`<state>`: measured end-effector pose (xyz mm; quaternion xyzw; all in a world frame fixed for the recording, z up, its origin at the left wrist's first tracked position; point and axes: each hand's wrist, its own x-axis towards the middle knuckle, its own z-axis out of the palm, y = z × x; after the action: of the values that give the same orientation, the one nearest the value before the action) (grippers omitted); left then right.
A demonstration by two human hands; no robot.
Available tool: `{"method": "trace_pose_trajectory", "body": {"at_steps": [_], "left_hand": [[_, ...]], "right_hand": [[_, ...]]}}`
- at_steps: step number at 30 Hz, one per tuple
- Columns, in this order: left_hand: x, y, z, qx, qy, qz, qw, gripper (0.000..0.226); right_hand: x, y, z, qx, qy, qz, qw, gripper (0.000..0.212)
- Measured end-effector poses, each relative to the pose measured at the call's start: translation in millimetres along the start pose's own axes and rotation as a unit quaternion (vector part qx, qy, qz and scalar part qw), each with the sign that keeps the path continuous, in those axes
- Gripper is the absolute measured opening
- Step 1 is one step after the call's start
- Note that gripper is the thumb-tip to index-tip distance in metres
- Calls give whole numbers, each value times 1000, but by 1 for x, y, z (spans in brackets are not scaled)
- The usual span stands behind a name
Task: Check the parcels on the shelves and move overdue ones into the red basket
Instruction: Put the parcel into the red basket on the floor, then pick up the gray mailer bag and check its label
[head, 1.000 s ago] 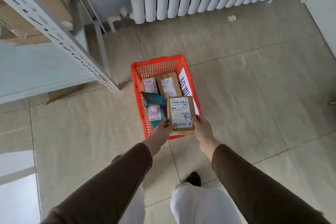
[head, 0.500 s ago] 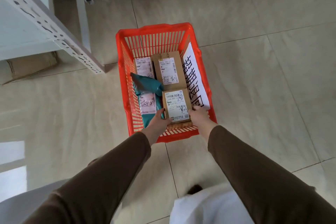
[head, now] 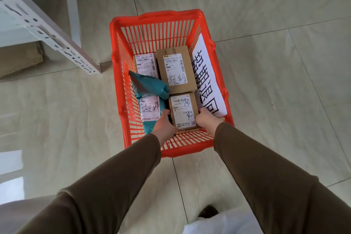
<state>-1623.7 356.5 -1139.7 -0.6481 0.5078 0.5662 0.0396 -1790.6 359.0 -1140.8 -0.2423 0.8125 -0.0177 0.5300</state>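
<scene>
Pale floor tiles surround the red basket (head: 171, 19), which sits just beside the grey shelf frame (head: 47, 30). My left hand (head: 164, 124) and right hand (head: 206, 118) grip the small cardboard parcel (head: 182, 112) from both sides, low in the basket's near end. Three parcels already lie inside: a larger box (head: 175, 70), a teal mailer (head: 150, 85), another box (head: 145, 62). Releasing this one seems all that's left here; I can't see the shelves' remaining parcels.

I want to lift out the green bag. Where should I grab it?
Grab the bag by its puffy far end, coming straight down from above. It lies flat in the basket, hemmed in by the slatted left wall and the boxes, so the sides are closed off; the soft bunched top gives fingers something to pinch.
</scene>
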Motion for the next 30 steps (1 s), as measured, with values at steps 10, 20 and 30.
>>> {"method": "trace_pose_trajectory", "body": {"at_steps": [10, 20, 30], "left_hand": [[2, 1, -9, 23, -9, -19, 1000, 74], [-109, 76, -95, -136, 46, 4, 990, 51], [-348, 188, -267, -268, 110, 42, 956, 38]], "right_hand": [[0, -1, 3, -2, -28, -13, 1000, 43], [-180, -75, -52, 77, -13, -134, 988, 55], [-452, -215, -140, 51, 3, -280, 959, 47]]}}
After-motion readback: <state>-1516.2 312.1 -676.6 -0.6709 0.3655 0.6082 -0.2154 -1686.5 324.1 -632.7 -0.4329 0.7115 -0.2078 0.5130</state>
